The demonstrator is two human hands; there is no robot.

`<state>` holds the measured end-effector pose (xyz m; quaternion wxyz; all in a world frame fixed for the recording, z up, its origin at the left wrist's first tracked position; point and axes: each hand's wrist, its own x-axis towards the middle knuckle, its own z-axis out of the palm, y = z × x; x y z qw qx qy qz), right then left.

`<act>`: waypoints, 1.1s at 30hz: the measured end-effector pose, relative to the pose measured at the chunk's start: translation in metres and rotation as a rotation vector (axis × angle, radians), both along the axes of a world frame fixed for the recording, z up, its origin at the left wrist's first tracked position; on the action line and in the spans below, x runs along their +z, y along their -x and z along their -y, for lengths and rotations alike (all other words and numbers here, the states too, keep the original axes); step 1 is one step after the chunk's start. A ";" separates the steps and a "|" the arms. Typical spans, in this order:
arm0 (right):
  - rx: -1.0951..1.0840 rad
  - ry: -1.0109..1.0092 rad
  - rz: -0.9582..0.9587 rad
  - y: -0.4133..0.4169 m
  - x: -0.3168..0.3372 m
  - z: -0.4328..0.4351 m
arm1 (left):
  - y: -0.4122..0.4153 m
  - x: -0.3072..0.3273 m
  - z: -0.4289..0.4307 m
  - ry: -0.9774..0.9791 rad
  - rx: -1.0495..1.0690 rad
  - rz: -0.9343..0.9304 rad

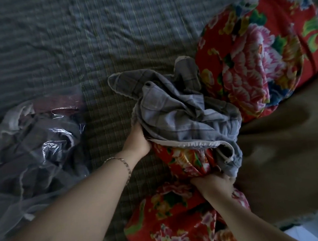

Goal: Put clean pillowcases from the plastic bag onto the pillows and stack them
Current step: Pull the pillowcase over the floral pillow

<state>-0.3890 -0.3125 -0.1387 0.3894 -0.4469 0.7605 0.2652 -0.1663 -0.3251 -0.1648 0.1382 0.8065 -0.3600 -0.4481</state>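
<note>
A grey checked pillowcase (pixel 180 109) lies bunched over the far end of a red floral pillow (pixel 177 223) in front of me. My left hand (pixel 138 139) grips the left edge of the pillowcase's opening. My right hand (pixel 214 182) grips the pillow together with the right edge of the pillowcase, near its zipper. The pillow's far end sits inside the opening; the rest is bare. A second red floral pillow (pixel 263 55) lies at the far right, uncovered. A clear plastic bag (pixel 38 141) holding more grey cloth lies at the left.
Everything rests on a bed with a grey-green striped, wrinkled sheet (pixel 72 41). A brown blanket or floor area (pixel 290 157) shows at the right. Pale netting (pixel 12 198) drapes over the bed's near-left edge.
</note>
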 end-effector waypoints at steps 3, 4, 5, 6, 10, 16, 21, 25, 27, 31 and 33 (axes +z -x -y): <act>0.112 0.011 0.055 0.001 0.007 0.009 | -0.002 -0.003 -0.003 0.011 0.101 0.060; 0.122 0.011 0.085 0.002 0.011 0.014 | -0.004 0.000 -0.003 0.020 0.121 0.090; 0.080 0.009 0.135 0.005 0.015 0.017 | -0.006 0.005 -0.002 0.036 0.142 0.118; -0.014 -0.004 0.210 0.007 0.021 0.018 | -0.007 0.011 -0.001 0.051 0.154 0.131; -0.216 -0.121 0.481 0.010 0.065 0.012 | -0.010 0.045 0.006 0.127 0.188 0.148; -0.237 -0.115 0.601 0.014 0.176 0.028 | -0.029 0.139 -0.019 0.228 -0.056 0.128; -0.219 -0.085 0.655 0.013 0.281 0.034 | -0.020 0.223 -0.048 0.144 -0.070 0.143; -0.279 -0.112 0.673 0.029 0.342 0.002 | 0.004 0.264 -0.078 0.072 -0.029 0.146; -0.315 -0.155 0.655 0.034 0.354 -0.017 | 0.019 0.277 -0.096 0.117 -0.049 0.050; -0.374 -0.158 0.602 0.034 0.368 -0.036 | 0.038 0.305 -0.139 0.141 -0.346 0.093; -0.381 -0.126 0.575 0.033 0.370 -0.035 | 0.046 0.320 -0.154 0.275 -0.573 0.176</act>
